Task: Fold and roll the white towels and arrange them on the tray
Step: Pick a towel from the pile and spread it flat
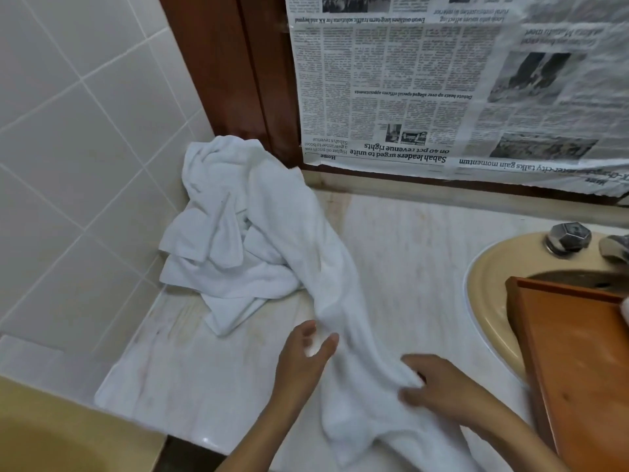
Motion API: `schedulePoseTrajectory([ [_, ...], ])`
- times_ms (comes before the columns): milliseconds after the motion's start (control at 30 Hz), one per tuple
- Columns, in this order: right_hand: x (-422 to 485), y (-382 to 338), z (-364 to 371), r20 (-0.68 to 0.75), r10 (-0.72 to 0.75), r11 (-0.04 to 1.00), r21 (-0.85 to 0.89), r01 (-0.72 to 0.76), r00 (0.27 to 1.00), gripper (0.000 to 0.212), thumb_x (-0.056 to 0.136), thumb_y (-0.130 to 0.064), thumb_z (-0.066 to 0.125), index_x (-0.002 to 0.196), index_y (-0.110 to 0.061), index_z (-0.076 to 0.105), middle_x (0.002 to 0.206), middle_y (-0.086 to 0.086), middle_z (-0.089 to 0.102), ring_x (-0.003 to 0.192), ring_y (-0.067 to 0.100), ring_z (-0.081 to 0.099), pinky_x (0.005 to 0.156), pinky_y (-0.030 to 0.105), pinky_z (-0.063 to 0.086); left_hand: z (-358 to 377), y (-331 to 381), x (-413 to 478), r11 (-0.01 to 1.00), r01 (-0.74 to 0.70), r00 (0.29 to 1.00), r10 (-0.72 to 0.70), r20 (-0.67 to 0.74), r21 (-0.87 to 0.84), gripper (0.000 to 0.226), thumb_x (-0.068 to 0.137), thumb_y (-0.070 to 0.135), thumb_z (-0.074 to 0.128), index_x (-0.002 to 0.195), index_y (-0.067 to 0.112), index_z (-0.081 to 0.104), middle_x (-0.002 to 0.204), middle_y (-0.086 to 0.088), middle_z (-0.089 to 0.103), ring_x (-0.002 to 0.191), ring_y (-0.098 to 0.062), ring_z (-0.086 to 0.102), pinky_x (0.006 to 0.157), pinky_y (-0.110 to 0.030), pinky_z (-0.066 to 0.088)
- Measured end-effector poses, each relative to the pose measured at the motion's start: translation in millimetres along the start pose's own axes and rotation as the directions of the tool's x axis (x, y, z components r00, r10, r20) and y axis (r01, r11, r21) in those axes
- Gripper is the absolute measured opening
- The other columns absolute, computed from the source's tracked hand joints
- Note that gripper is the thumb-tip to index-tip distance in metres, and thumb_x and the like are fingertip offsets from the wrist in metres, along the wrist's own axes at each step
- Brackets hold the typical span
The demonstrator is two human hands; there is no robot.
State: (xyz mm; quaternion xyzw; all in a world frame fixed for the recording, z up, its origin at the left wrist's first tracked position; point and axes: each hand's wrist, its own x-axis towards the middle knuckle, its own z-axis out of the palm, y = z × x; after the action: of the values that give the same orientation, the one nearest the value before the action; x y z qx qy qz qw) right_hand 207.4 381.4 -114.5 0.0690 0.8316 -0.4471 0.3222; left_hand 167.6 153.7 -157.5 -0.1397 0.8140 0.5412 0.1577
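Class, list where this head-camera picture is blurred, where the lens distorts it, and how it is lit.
Head view: left hand and right hand are motion-blurred; head view: newspaper print is sharp at left, smeared at right; head view: wide lens makes the wooden frame lean; head view: light is soft, without hard shadows.

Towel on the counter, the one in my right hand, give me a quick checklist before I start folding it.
1. Right hand grips the towel: ok.
2. Left hand holding it too: not ok, open beside it.
3. Towel free of the pile: not ok, its far end lies over the pile.
4. Towel spread flat on the counter: not ok, bunched lengthwise.
5. Tray has room: ok where visible; its right part is out of frame.
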Motion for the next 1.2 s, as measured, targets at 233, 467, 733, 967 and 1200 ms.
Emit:
schedulePoseTrajectory([
  [233,25.9,6.7,-5.3,-0.299,0.167,0.976,-0.088,-0.201,0.940,0.021,0.084,-0.040,0.069,0.092,-0.021,0.065,0.085,-0.009,0.063,0.075,0.007,0.059,0.065,0.023,0.047,49.6,2.0,12.0,0.908,0.033,0.989,0.030,-0.145,0.418,0.062,0.082,0.059,0.063,0.131,0.024,0.049,0.125,0.006,0.047,0.119,-0.017,0.044,0.088,-0.029,0.043],
  [467,55.9,-26.5,5.5,-0.533,-0.005,1.000,-0.009,0.001,0.846,0.031,0.090,-0.045,0.064,0.099,-0.015,0.066,0.094,-0.003,0.066,0.088,0.013,0.060,0.074,0.022,0.045,46.1,12.9,-8.5,0.942,-0.179,0.959,0.231,-0.162,0.283,0.016,0.088,0.040,0.066,0.083,0.028,0.056,0.080,0.011,0.061,0.079,-0.004,0.059,0.067,-0.016,0.042],
  [733,67.5,-47.0,-5.2,-0.309,0.151,0.983,-0.056,-0.177,0.939,0.019,0.073,-0.023,0.068,0.081,-0.009,0.058,0.080,0.003,0.064,0.069,0.020,0.061,0.059,0.030,0.047,42.5,38.9,-38.1,0.869,-0.489,0.792,0.407,0.456,0.073,0.009,0.087,0.033,0.065,0.084,0.026,0.070,0.078,0.025,0.065,0.075,0.002,0.060,0.071,-0.012,0.044],
  [967,17.1,-25.1,-24.0,-0.299,0.172,0.873,0.487,-0.005,0.939,0.024,0.070,-0.002,0.057,0.091,0.006,0.065,0.077,0.010,0.065,0.070,0.025,0.060,0.063,0.032,0.041,32.7,14.2,6.5,0.987,-0.099,0.980,0.119,-0.161,0.128,0.037,0.083,0.040,0.073,0.115,0.030,0.058,0.117,0.012,0.055,0.111,-0.012,0.054,0.090,-0.027,0.045],
  [1200,-15.5,35.0,-31.7,-0.321,0.352,0.885,0.419,-0.202,0.879,0.015,0.078,0.003,0.059,0.089,-0.001,0.068,0.086,0.012,0.068,0.072,0.023,0.060,0.062,0.029,0.040,54.3,8.1,31.0,0.810,-0.016,0.987,0.105,-0.119,0.586,0.063,0.078,0.065,0.063,0.119,0.019,0.049,0.131,0.000,0.037,0.117,-0.024,0.037,0.088,-0.033,0.037],
])
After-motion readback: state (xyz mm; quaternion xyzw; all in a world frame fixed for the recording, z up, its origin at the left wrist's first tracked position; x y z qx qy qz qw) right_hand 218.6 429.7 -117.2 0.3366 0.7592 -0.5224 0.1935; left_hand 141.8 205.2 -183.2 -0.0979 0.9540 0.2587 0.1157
